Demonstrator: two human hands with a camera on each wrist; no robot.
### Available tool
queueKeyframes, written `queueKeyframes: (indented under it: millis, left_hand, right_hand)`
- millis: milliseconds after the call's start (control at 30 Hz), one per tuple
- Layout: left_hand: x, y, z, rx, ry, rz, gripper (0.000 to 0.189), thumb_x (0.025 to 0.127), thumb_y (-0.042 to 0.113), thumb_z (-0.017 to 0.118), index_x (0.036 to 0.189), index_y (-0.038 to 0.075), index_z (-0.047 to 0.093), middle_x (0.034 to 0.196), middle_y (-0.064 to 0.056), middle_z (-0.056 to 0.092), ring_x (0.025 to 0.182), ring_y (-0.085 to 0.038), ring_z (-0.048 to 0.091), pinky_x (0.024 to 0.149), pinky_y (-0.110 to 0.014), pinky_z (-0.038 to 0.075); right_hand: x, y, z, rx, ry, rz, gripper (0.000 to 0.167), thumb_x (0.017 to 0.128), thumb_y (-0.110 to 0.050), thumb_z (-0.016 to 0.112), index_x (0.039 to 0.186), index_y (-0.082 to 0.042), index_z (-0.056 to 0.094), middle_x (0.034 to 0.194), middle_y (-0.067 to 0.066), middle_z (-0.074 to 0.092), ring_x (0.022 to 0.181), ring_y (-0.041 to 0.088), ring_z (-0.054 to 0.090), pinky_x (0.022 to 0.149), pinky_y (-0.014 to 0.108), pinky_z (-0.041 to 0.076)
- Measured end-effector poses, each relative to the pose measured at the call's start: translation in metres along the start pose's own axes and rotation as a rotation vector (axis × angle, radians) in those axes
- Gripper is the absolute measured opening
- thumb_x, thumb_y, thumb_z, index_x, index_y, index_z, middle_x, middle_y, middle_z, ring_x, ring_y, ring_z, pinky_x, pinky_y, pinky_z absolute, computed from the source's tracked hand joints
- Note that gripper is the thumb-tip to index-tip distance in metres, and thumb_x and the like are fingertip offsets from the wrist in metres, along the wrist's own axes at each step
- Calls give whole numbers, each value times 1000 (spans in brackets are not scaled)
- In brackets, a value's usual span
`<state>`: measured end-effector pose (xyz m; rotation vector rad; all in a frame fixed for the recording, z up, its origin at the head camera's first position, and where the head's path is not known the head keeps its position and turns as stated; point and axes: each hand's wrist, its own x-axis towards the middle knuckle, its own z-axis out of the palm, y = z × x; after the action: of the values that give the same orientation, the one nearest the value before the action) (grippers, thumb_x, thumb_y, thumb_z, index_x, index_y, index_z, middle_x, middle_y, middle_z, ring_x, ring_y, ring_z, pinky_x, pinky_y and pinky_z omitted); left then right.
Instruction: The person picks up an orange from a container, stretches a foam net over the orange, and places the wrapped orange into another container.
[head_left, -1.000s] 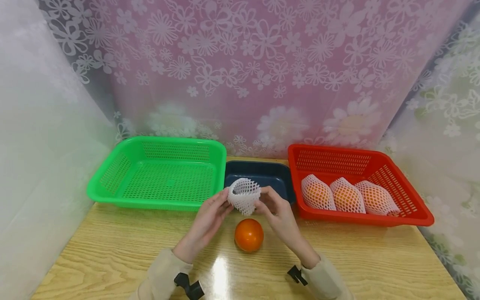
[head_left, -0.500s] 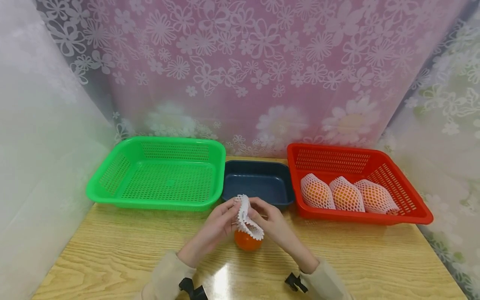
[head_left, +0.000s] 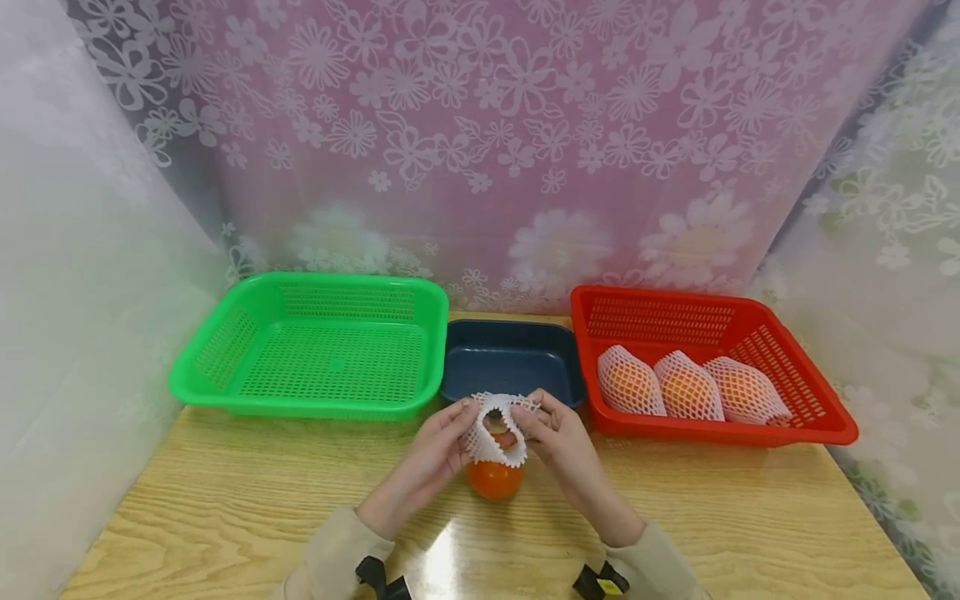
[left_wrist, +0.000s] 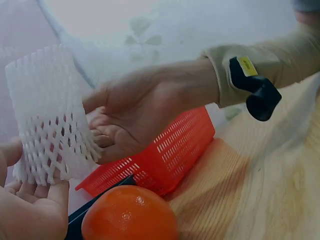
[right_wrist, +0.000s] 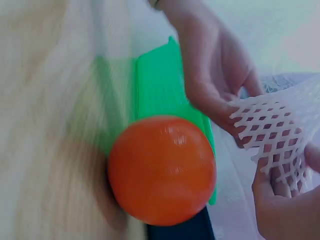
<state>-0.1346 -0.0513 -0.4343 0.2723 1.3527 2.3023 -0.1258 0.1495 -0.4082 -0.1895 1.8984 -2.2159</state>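
Note:
A white foam net sleeve (head_left: pixel 487 446) is stretched between both hands, its mouth spread and tipped toward me. My left hand (head_left: pixel 433 446) pinches the sleeve's left edge between thumb and fingers. On the other side my right hand (head_left: pixel 558 437) grips its right edge the same way. Just below and behind the sleeve's lower rim, an orange fruit (head_left: pixel 495 481) sits on the table; in the right wrist view the fruit (right_wrist: pixel 162 170) is bare and apart from the net sleeve (right_wrist: pixel 275 132). The head view hides the fruit's top behind the sleeve.
A green basket (head_left: pixel 337 411) stands at the left, nothing in it. Between the baskets lies a dark blue tray (head_left: pixel 510 367). The red basket (head_left: pixel 712 429) at the right holds several net-wrapped fruits (head_left: pixel 686 387). A floral curtain (head_left: pixel 480 167) hangs behind the wooden table (head_left: pixel 225 492).
Both hands have brought the sleeve down and nearer, from above the fruit to its upper edge. The sleeve was folded narrow half a second ago; now its mouth is spread wide.

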Motion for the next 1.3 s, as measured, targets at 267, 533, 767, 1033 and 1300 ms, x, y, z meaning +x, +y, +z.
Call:
queueKeyframes:
  millis: [267,533,767,1033,1300]
  left_hand:
    - [-5,-8,-6,-67,118,-148,48,108,29,49,141,-6,46,109,0,70,93,-7,69,82,-20,56]
    - [-12,-22,-13,-14,190,-183,50,106,30,53,136,-10,50,99,1,70,86,-6,67,77,-20,57]
    - [-11,-32,-18,14,237,-194,50,105,32,56,134,-9,51,94,1,70,81,-6,68,72,-20,57]
    - [-9,-39,-21,124,263,-186,37,106,34,54,118,-1,56,91,-1,65,78,-7,64,66,-20,54]
    - [-9,-42,-18,428,293,-93,26,110,27,46,99,4,51,93,-3,52,85,-13,52,71,-25,46]
  right_hand:
    - [-7,13,-8,110,-13,170,5,108,-16,50,103,-15,51,87,-7,65,72,5,61,64,18,50]
    - [-10,35,-14,90,63,284,8,107,-19,51,110,-11,53,82,-6,64,68,4,58,59,19,49]
    - [-8,45,-20,65,83,308,15,106,-24,54,108,-9,53,84,-5,69,71,6,65,63,23,53]
    - [-3,54,-24,19,42,344,17,108,-22,50,112,-6,53,86,-3,67,71,5,65,63,22,54]
    - [-2,52,-24,-89,-27,346,27,110,-22,44,122,1,50,87,0,61,70,9,61,61,23,55]
